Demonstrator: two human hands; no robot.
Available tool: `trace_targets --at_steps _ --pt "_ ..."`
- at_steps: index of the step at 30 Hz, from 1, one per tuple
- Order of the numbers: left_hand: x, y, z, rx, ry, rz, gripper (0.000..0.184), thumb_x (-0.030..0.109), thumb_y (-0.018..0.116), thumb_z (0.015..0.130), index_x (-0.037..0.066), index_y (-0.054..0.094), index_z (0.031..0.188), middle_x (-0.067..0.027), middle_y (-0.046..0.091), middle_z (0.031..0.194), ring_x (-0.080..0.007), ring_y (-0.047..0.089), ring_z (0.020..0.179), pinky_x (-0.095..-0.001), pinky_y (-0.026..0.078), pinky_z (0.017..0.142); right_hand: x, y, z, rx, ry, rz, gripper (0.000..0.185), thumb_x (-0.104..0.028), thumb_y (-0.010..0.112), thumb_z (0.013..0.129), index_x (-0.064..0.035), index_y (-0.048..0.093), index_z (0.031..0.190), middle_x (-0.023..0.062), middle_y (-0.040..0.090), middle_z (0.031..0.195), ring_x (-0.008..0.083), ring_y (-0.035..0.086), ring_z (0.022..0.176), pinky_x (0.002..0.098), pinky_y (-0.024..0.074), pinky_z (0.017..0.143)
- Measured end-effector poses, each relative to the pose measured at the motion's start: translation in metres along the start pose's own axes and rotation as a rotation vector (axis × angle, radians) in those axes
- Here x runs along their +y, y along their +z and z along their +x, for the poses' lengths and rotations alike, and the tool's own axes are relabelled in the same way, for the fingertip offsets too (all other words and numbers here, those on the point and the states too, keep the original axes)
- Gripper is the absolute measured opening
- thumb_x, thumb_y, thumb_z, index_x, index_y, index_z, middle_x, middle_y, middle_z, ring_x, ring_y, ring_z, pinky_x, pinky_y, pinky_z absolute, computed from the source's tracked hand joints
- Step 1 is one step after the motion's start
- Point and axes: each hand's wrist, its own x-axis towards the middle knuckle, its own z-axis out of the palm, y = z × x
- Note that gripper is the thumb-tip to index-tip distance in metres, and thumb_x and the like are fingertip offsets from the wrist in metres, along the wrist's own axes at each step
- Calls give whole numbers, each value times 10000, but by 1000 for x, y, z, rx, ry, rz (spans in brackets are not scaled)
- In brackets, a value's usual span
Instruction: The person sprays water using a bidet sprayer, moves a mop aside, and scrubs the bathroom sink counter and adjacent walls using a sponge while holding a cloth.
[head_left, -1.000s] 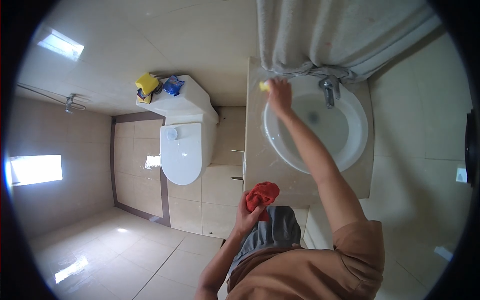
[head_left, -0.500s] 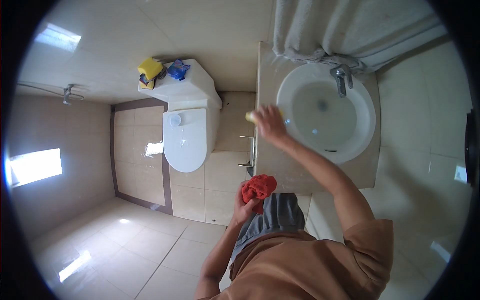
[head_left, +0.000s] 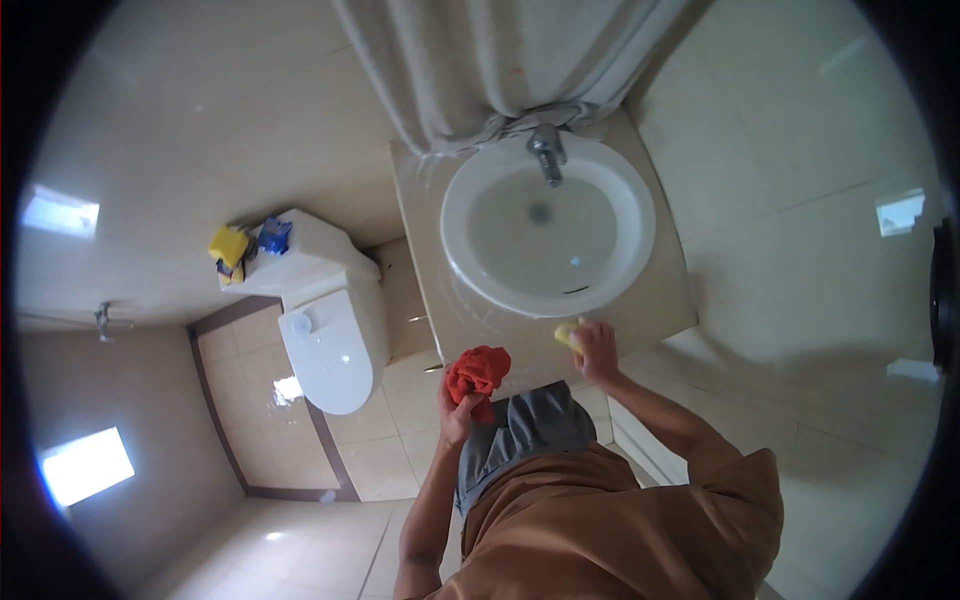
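Bunched up in my left hand (head_left: 457, 415) is a red cloth (head_left: 480, 370), held just off the near left corner of the countertop (head_left: 500, 342). My right hand (head_left: 600, 352) is closed around a small yellow sponge (head_left: 568, 334) at the counter's front part, below the basin. The white oval sink (head_left: 462, 262) holds what looks like clear water, with the dark drain showing at its bottom. A chrome faucet (head_left: 547, 155) stands at the sink's back rim. Wet streaks or suds show on the counter left of the sink.
A white toilet (head_left: 335, 365) with its lid down stands left of the counter, a small clear cup (head_left: 301, 324) on the lid. On its tank lie a yellow item (head_left: 229, 246) and a blue packet (head_left: 274, 236). A pale curtain-like cloth (head_left: 480, 70) hangs behind the sink.
My right hand has moved with the sponge from the counter's left edge to its front part. The view has turned and shifted right; my left hand still holds the red cloth.
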Motion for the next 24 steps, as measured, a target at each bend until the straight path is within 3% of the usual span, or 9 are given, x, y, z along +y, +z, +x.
trace_targets --at_steps 1,4,7,9,12,15,19,21,24 --pt "1 8 6 -23 9 14 549 97 663 754 -2 492 1267 -83 594 1142 -176 572 1050 -316 445 940 1 -6 -17 -64 -62 -19 497 -85 707 655 -115 531 1119 153 540 1122 370 513 1016 514 398 864" --pt "1 41 11 -70 -33 25 531 80 651 766 3 492 1267 -81 594 1143 -172 569 1048 -316 447 937 36 -15 -29 21 34 12 502 -97 705 669 -81 516 1134 175 530 1109 377 505 1011 514 393 861" --pt "-10 68 18 -127 -64 62 520 64 653 774 5 493 1265 -78 598 1134 -168 573 1027 -313 452 925 86 -16 8 305 405 -197 446 -118 702 731 -39 510 1126 186 521 1056 392 497 1007 522 388 857" --pt "-13 88 23 -149 -64 93 520 65 658 775 2 493 1265 -78 600 1130 -167 574 1018 -310 454 920 145 1 47 563 535 -204 415 -146 718 756 -41 512 1100 178 526 1040 390 498 990 518 388 843" --pt "-10 120 31 -130 -64 127 517 67 663 779 -3 493 1263 -78 601 1126 -164 573 1012 -307 454 913 158 -9 86 625 562 -53 391 -168 730 766 -44 512 1065 172 527 1024 380 502 972 506 390 828" --pt "-14 142 43 -76 -64 136 514 72 664 783 -4 493 1261 -79 602 1123 -160 571 1009 -305 455 909 106 -25 54 369 259 1 346 -153 722 771 -48 509 1022 167 525 1003 373 505 969 496 390 820" --pt "-18 168 53 -40 -49 144 509 77 668 788 -4 494 1258 -79 604 1117 -159 573 1005 -304 457 903 128 -27 60 404 304 15 310 -140 719 770 -55 504 977 161 518 968 368 505 959 496 388 808" --pt "-20 177 56 -33 -49 148 504 76 669 791 -5 494 1257 -79 606 1114 -157 576 999 -302 461 896 161 -28 94 529 350 -67 294 -139 716 773 -56 507 961 158 518 951 367 506 950 496 389 800" --pt "-21 191 60 -18 -59 145 499 74 669 796 -4 493 1256 -79 608 1110 -152 583 982 -299 472 875 203 -32 139 494 442 -63 269 -158 694 815 -59 508 982 165 514 940 371 507 924 500 393 778"
